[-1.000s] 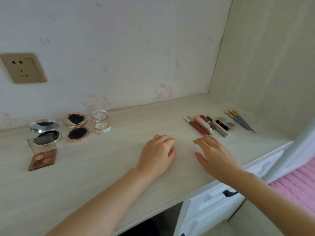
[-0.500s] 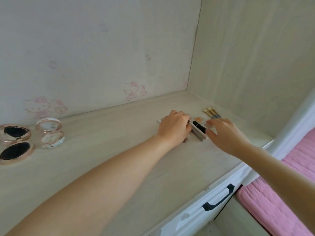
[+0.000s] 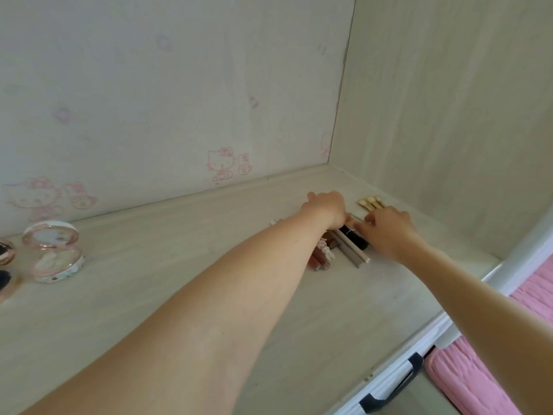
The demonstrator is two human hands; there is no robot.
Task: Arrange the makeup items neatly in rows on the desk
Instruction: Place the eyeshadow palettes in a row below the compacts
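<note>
Lipstick lies between left hand and right hand's fingers.

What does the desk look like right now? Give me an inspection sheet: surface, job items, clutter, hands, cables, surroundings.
Surface: pale wood-grain desk, bare in the middle.
Job's things: stick-shaped makeup row near the right corner, partly hidden by the hands; gold-tipped brushes behind it; open round compact at far left, another compact cut by the frame edge.
Clutter: nothing seen.
Hands: left hand lies over the row's far end; right hand at its right side, fingers touching the items; grip cannot be told.
Cables: nothing seen.
Surroundings: cartoon-cat wallpaper, drawer handle, pink bedding.
</note>
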